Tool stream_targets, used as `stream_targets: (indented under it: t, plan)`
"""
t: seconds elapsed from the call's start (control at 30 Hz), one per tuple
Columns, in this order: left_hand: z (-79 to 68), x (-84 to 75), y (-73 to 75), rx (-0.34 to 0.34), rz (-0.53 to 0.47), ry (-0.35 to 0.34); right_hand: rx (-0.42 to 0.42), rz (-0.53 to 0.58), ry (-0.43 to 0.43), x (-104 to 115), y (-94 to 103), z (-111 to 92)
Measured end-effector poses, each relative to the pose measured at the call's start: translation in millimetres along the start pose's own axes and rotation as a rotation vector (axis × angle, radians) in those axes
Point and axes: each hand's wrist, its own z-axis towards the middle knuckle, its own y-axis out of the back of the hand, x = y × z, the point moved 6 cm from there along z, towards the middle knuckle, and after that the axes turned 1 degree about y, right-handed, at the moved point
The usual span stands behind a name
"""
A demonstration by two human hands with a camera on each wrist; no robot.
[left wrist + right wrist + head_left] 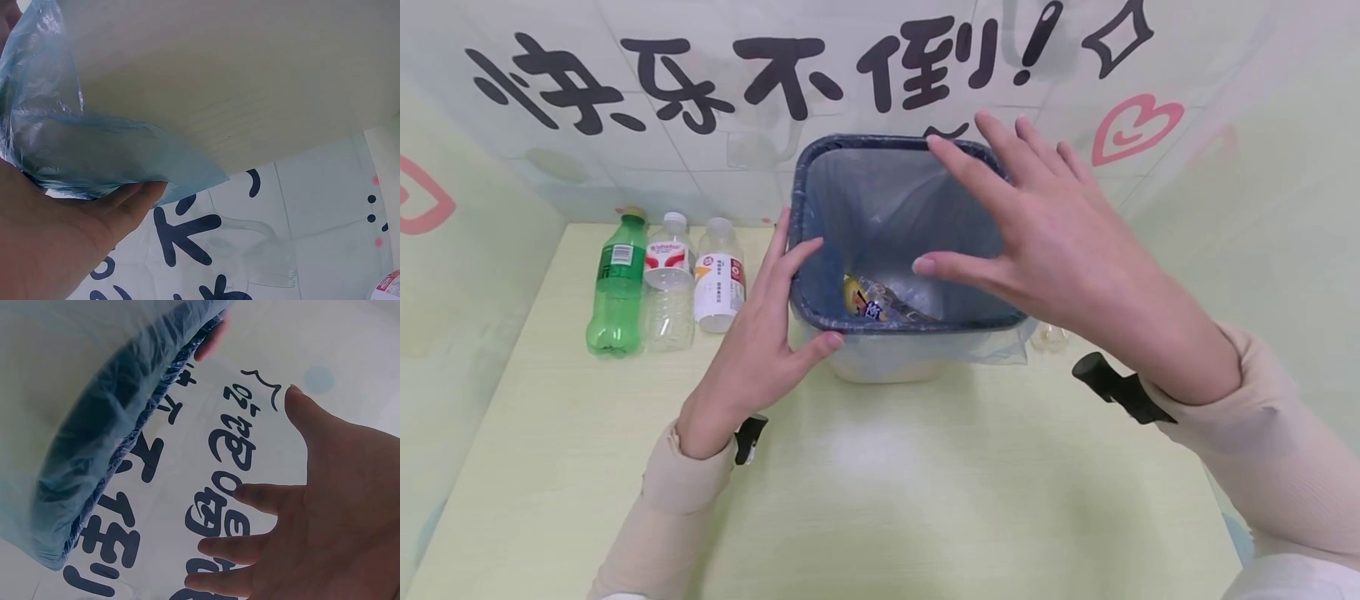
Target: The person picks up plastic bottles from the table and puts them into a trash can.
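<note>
A trash can [910,327] lined with a thin translucent bag [917,350] stands on the table. My left hand [752,346] holds its left side, thumb at the near corner and a fingertip over the rim. In the left wrist view, the left hand [81,231] lies against the bluish bag [119,144]. My right hand [1052,225] hovers over the can's right side, fingers spread, holding nothing. The right wrist view shows that hand [325,512] apart from the bag-covered rim [94,437]. Inside the can lies a clear plastic bottle with a yellow label [861,300].
Left of the can stand a green bottle [617,292], a clear bottle with a red-and-white label [668,287] and a white-labelled bottle [720,283]. Part of a clear object [1051,336] shows at the can's right. A printed wall sheet [760,158] rises behind the table [865,483].
</note>
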Motion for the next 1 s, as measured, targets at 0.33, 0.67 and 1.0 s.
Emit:
stream_targets:
  t: [0.33, 0.67, 1.0]
  plan:
    - [-0.7, -1.9, -1.1, 0.0, -0.006, -0.007, 0.046, 0.045, -0.071, -22, -9.4, -4]
    - [1.3, -2.7, -0.1, -0.02, -0.011, -0.029, 0.085, 0.051, -0.179, -65, -16.0, -12]
    - [0.9, -2.2, 0.2, -0.016, -0.02, -0.021, 0.099, 0.061, -0.268, -99, -21.6, -25]
